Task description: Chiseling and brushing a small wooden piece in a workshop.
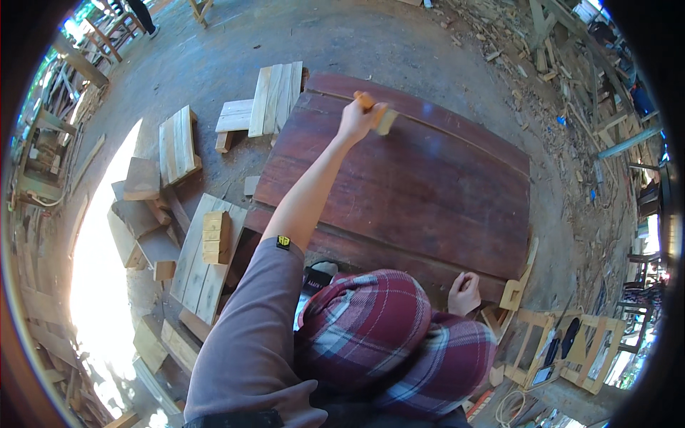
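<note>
Gripping an orange-handled, pale-bristled brush (pixel 386 121), the left hand (pixel 352 121) reached over the far part of a glossy, reddish-brown plank panel (pixel 399 185); a black tag (pixel 284 242) with a yellow emblem marked its sleeve (pixel 257 321). The right hand (pixel 464 294) curled closed (holding anything? I couldn't tell) by the panel's near edge, beside plaid trousers (pixel 378 314).

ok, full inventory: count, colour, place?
Panel: one, dark red-brown, centre
Brush: one, orange handle, panel's far part
Slatted pieces: at least four, pale, left of panel
Block: one, yellowish, on a slatted piece
Frames: at least two, pale, lower right
Wood scraps: many, mixed browns, right side
Bystander's leg: one, dark, upper left
Left hand: one, bare, gripping brush
Right hand: one, bare, curled, panel's near edge
Knees: two, red plaid, bottom centre
</note>
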A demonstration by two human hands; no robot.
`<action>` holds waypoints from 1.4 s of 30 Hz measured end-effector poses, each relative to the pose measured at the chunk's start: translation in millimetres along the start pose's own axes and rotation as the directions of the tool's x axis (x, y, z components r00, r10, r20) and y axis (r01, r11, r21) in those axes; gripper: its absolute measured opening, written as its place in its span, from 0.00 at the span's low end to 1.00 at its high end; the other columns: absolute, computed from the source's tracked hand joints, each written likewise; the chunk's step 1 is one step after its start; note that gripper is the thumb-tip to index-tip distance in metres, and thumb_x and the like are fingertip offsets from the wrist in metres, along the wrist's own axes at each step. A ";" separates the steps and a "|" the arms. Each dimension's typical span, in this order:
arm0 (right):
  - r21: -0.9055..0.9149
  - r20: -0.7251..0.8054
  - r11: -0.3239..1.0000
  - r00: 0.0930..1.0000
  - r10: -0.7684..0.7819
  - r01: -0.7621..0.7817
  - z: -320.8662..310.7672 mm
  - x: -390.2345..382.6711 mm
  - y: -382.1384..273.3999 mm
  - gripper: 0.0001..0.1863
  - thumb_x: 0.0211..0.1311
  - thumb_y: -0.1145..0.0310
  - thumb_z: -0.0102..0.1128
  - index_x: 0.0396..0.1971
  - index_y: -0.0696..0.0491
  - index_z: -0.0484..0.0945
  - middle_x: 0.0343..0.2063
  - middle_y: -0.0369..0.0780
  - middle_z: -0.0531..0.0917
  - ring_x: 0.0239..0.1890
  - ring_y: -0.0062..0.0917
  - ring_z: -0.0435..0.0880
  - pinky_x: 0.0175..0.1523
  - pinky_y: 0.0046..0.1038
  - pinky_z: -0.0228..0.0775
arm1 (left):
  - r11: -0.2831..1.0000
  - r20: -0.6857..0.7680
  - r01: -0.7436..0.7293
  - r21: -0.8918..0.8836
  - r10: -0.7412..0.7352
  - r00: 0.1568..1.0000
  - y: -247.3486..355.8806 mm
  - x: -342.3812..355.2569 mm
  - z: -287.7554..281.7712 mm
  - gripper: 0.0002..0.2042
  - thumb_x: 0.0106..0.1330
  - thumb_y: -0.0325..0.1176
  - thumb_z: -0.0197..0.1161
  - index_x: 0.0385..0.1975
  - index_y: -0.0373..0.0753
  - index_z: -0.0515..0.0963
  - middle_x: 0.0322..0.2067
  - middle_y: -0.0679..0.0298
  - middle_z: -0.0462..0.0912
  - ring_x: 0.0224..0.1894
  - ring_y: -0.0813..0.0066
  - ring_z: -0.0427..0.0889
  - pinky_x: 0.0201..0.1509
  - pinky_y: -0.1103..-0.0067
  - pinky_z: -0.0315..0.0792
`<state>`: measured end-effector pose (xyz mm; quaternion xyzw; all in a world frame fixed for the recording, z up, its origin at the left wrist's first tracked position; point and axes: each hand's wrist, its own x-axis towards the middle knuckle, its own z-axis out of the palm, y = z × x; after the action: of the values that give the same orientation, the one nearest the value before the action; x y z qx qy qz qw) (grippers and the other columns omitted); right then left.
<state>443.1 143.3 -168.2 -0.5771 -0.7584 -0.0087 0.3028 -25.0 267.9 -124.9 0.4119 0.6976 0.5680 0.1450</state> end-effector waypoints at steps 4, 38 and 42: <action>-0.001 0.029 1.000 1.000 0.006 -0.006 0.2 2.5 -1.5 0.07 0.62 0.64 0.55 0.27 0.49 0.72 0.11 0.36 0.69 0.14 0.33 0.73 0.20 0.35 0.62 | 0.978 -0.387 0.131 -0.161 -0.185 0.903 -78.9 12.7 -55.0 0.17 0.61 0.44 0.66 0.30 0.33 0.77 0.27 0.59 0.82 0.30 0.71 0.79 0.37 0.72 0.72; 0.777 0.132 0.623 0.991 -0.021 -0.090 -2.2 127.2 -118.9 0.21 0.62 0.70 0.60 0.53 0.56 0.66 0.25 0.31 0.74 0.24 0.12 0.70 0.29 0.17 0.64 | 0.670 0.400 -0.708 0.223 0.600 0.693 104.1 -152.6 123.3 0.11 0.58 0.32 0.58 0.39 0.40 0.69 0.32 0.60 0.73 0.27 0.64 0.81 0.27 0.72 0.76; 0.670 0.080 0.735 0.973 -0.214 0.107 67.9 175.6 -141.1 0.11 0.68 0.63 0.54 0.37 0.57 0.75 0.17 0.38 0.77 0.19 0.17 0.77 0.25 0.25 0.67 | 0.744 0.430 -0.484 0.460 0.290 0.855 84.4 -147.6 82.1 0.20 0.58 0.32 0.59 0.51 0.34 0.68 0.39 0.56 0.75 0.38 0.59 0.80 0.37 0.68 0.77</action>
<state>261.8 273.7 -93.8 -0.3637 -0.7800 0.2780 0.4266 155.9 215.3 -112.8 0.6625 0.6939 0.2817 0.0115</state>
